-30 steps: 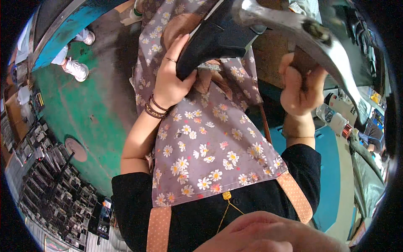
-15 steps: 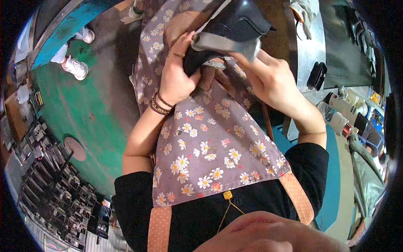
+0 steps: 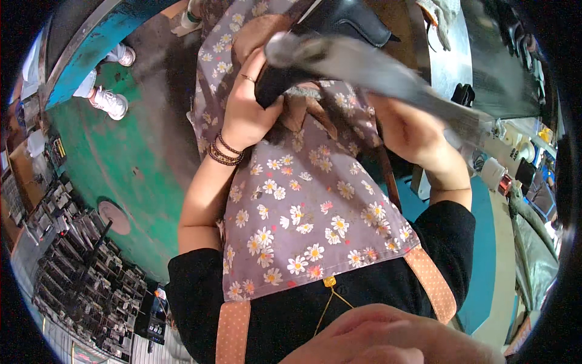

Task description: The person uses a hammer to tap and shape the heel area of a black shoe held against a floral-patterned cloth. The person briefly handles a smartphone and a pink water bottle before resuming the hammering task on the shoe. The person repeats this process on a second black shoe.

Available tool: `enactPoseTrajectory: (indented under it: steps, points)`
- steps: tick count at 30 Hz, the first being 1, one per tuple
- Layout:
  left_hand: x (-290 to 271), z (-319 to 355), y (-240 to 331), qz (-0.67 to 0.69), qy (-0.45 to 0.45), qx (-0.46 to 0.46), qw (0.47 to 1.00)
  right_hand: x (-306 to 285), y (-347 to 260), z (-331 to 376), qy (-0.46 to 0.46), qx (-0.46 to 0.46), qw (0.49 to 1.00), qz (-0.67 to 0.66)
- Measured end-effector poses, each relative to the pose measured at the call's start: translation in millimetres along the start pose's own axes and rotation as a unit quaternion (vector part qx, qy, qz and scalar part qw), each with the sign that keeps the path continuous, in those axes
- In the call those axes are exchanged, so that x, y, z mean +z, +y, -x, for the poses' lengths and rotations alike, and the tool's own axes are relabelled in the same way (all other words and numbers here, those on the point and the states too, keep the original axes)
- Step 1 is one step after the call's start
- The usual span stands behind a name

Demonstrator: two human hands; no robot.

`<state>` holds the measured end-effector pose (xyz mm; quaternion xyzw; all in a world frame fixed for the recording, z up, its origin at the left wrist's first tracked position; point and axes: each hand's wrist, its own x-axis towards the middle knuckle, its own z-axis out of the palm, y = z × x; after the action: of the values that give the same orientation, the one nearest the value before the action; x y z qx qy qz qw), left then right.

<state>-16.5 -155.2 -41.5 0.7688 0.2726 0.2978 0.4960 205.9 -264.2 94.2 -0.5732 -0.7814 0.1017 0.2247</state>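
A black leather shoe lies over my lap on the flowered apron. My left hand is closed around its near left side, thumb pressed against the black leather. Across the shoe sweeps a grey metal tool, smeared by motion, which looks like a cobbler's hammer with a rounded face at its left end. My right hand is closed on it at the right, with its fingers mostly hidden behind the blur. Below the shoe, brown strips hang over the apron.
A metal bench plate stands to the right, with a pale glove on it and black pieces beside it. Farther right are containers and spools. Another person's white shoe shows on the green floor at left. A dark rack fills the lower left.
The hammer has swung up and out to the right and is now strongly blurred. My right hand has moved right and down, away from the shoe. My left hand and shoe shifted slightly left.
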Motion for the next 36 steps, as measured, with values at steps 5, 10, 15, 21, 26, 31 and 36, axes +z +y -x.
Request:
enactPoseTrajectory:
  steps: [5, 10, 15, 21, 26, 31, 36]
  points:
    - [-10.1, -4.7, 14.4, 0.031, -0.018, -0.042, 0.999, 6.8, 21.9, -4.0, -0.047, 0.096, 0.989, 0.098]
    - [-21.9, -11.8, 7.4, 0.036, -0.056, -0.011, 0.998, -0.9, 17.8, -5.1, 0.194, 0.004, 0.978, 0.069]
    - [-24.7, -9.6, 6.9, 0.032, -0.048, -0.039, 0.998, 1.3, 42.4, -2.0, 0.084, 0.109, 0.99, 0.038]
    - [-30.1, -9.2, 0.7, 0.104, -0.079, -0.064, 0.989, -4.7, 33.9, 8.7, 0.211, 0.101, 0.969, 0.082]
    - [-33.4, -11.8, 11.7, 0.072, -0.107, -0.077, 0.989, -6.7, 55.4, 15.1, 0.159, 0.103, 0.978, 0.084]
    - [-41.9, -13.2, 0.7, 0.119, -0.139, -0.082, 0.98, -11.0, 44.8, 29.8, 0.35, 0.145, 0.923, -0.073]
    - [-42.5, -25.9, 6.7, 0.204, -0.149, -0.125, 0.959, 6.1, 71.7, 9.7, 0.16, 0.185, 0.97, 0.01]
